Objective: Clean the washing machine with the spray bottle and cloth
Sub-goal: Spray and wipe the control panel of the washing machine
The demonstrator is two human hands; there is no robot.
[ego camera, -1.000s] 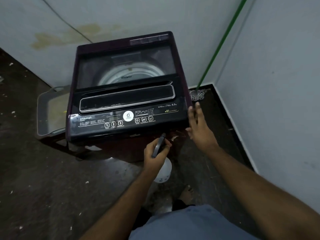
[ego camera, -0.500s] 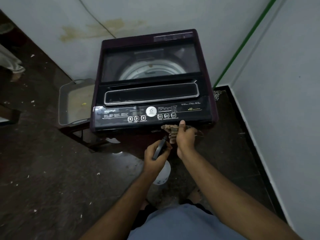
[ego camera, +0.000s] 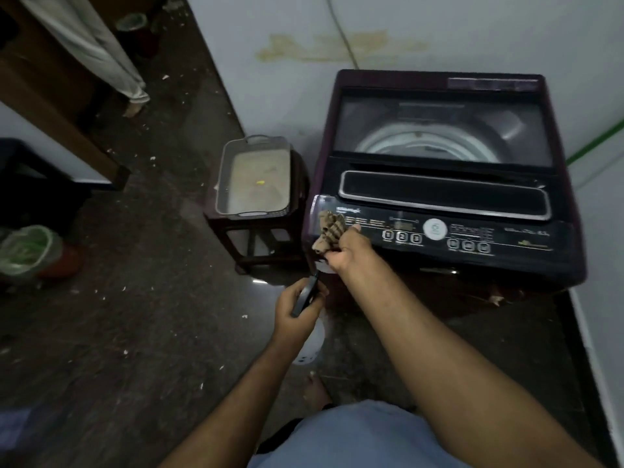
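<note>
The dark maroon top-load washing machine point(ego camera: 439, 184) stands against the wall at right, its glass lid down and the drum visible through it. My right hand point(ego camera: 347, 249) grips a crumpled brown checked cloth point(ego camera: 329, 231) and presses it on the front left corner of the control panel. Lower down, my left hand point(ego camera: 297, 315) holds a white spray bottle point(ego camera: 310, 346) by its dark trigger, hanging below the hand near the floor in front of the machine.
A grey plastic tray point(ego camera: 253, 177) sits on a dark stool point(ego camera: 250, 244) just left of the machine. A green pole point(ego camera: 597, 146) leans at the right wall. A bag point(ego camera: 27, 251) and wooden furniture point(ego camera: 60, 106) stand at far left on the littered floor.
My right hand picked up the cloth from the machine's front edge and carried it left to the panel's left corner. The view swung left. My left hand kept the bottle.
</note>
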